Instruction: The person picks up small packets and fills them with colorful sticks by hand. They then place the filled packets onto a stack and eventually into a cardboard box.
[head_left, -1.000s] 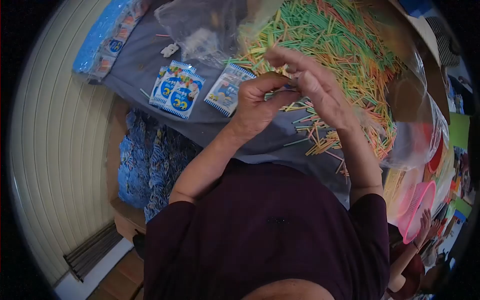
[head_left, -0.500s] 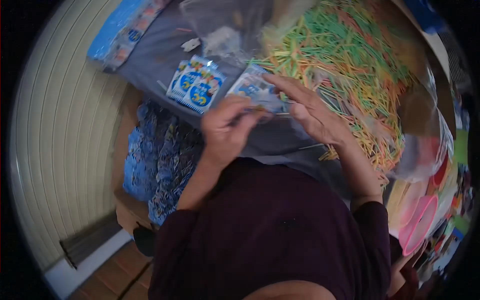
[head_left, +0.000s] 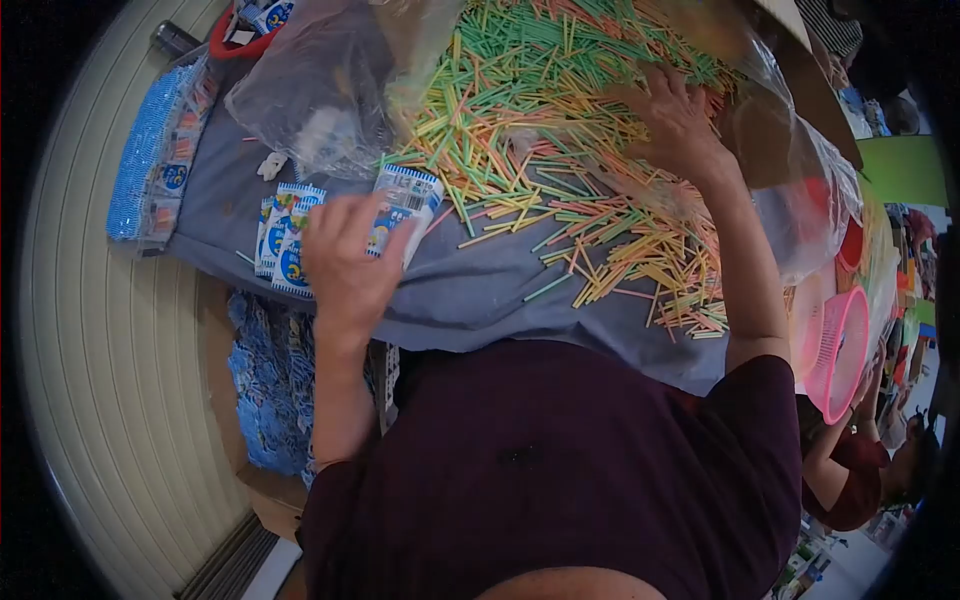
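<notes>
My left hand (head_left: 350, 260) is over the small blue-and-white printed packets (head_left: 291, 235) on the grey cloth, fingers spread, its fingertips near another packet (head_left: 410, 203) with a barcode. Whether it touches that packet is hard to tell. My right hand (head_left: 678, 125) reaches into the pile of thin green, yellow and pink sticks (head_left: 550, 110), fingers apart and resting on them. A small white scrap (head_left: 271, 166) lies behind the packets.
Clear plastic (head_left: 310, 90) lies at the back left, near a blue packaged bundle (head_left: 150, 160). A carton of blue wrappers (head_left: 265, 390) stands below left. A pink basket (head_left: 838, 355) and another person (head_left: 860, 470) are at the right.
My hands have moved apart: the left went left over the packets, the right went up and right onto the sticks. The view has shifted, showing more sticks.
</notes>
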